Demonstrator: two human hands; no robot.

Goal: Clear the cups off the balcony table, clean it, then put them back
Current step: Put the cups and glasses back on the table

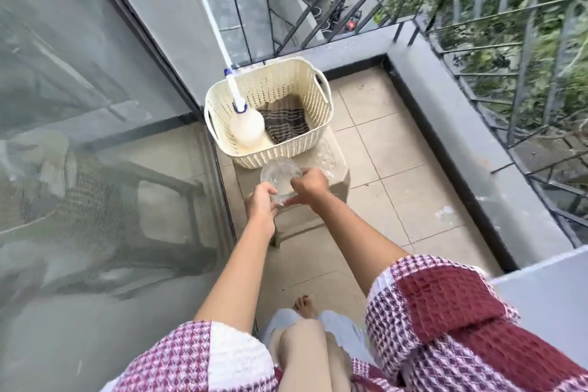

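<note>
- Glass cup (280, 173): clear, mouth turned up toward me, lying just in front of the near wall of the basket (251, 154), over the small beige table (341, 181). I cannot tell whether its base touches the table.
- Left hand (262, 202): fingers curled round the cup's left side, at the part farthest from the basket.
- Right hand (307, 186): fingers curled over the cup's right rim. Both hands hold the one cup, so neither is nearer.
- Second glass piece (326, 161): clear, on the table at the basket's near right corner, just beyond my right hand. It is too blurred to tell cup from dish.
- Inside the basket: spray bottle (246, 129) at the left, striped cloth (288, 124) flat at its right.
- Judgement: the cup's axis stands roughly upright and the basket closes off the far side. The lift should therefore come up and back toward me, clear of the glass piece on the right.
</note>
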